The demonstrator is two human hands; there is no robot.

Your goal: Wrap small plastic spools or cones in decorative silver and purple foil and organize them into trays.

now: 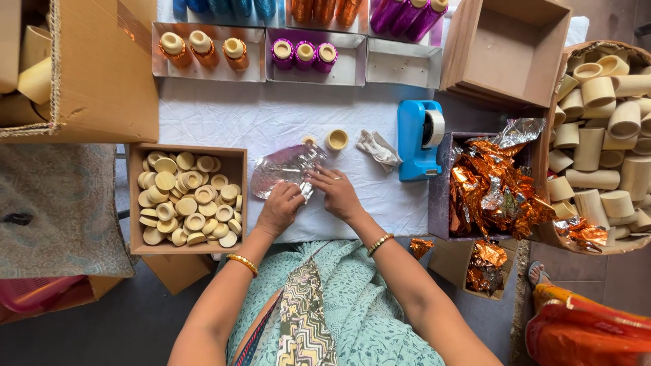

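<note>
A shiny silver-pink foil-wrapped cylinder (283,169) lies on the white tablecloth (224,118) in front of me. My left hand (280,207) grips its near end with curled fingers. My right hand (336,192) presses the foil at the right side, fingers spread on it. A small cream cap (336,139) and a smaller one (309,141) sit just beyond the cylinder. A crumpled white cloth (378,148) lies to the right of them.
A wooden box of cream round caps (186,198) stands at left, a blue tape dispenser (418,139) at right. Orange foil (491,186) fills a purple box. A basket of cream tubes (603,135) sits far right. Trays hold orange spools (202,47) and purple spools (305,53).
</note>
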